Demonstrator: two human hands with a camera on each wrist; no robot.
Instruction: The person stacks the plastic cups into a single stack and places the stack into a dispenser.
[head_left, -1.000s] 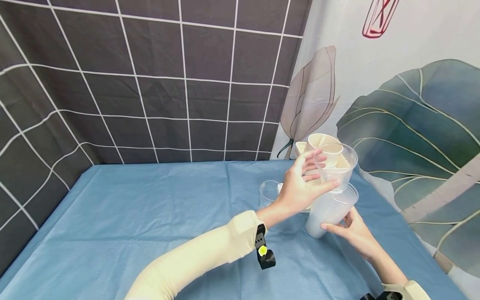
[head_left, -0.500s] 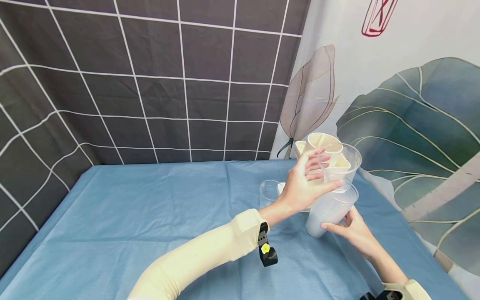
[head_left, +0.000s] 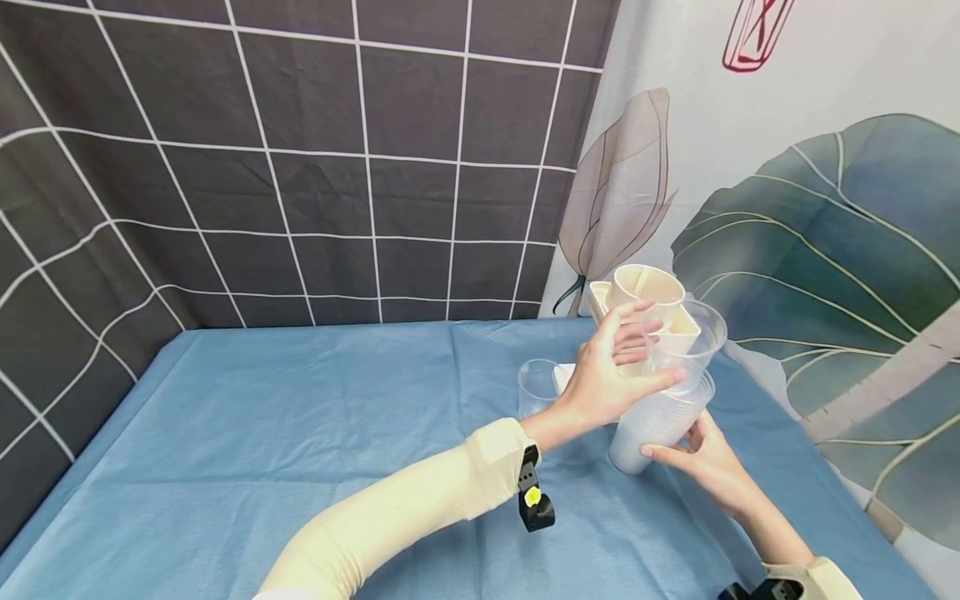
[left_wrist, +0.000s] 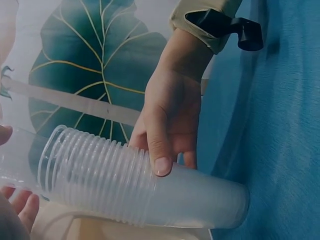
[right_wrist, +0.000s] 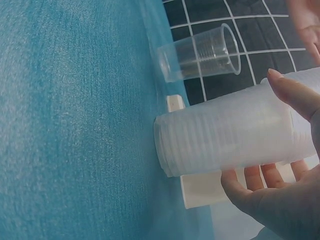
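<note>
My right hand (head_left: 712, 467) grips a tall stack of nested clear plastic cups (head_left: 651, 429) by its side; the stack's base rests on the table. In the left wrist view the stack's ridged rims (left_wrist: 95, 172) lie close together. Over the stack's top, my left hand (head_left: 603, 379) holds one clear plastic cup (head_left: 701, 354) between thumb and fingers. That cup leans to the right, and its lower end overlaps the stack's mouth; whether it is fully out of the stack I cannot tell. Another clear cup (head_left: 535, 390) stands alone to the left of the stack.
Behind the hands stands a cream holder with a round cup-shaped part (head_left: 647, 287), partly hidden by the left hand. A blue cloth (head_left: 300, 433) covers the table. A dark curtain with white grid lines (head_left: 300, 192) hangs at the back, a leaf-print curtain (head_left: 825, 225) at the right.
The cup in my left hand has shifted slightly right and tilted more to the right. My left hand has edged rightward. My right hand and the stack are nearly unmoved.
</note>
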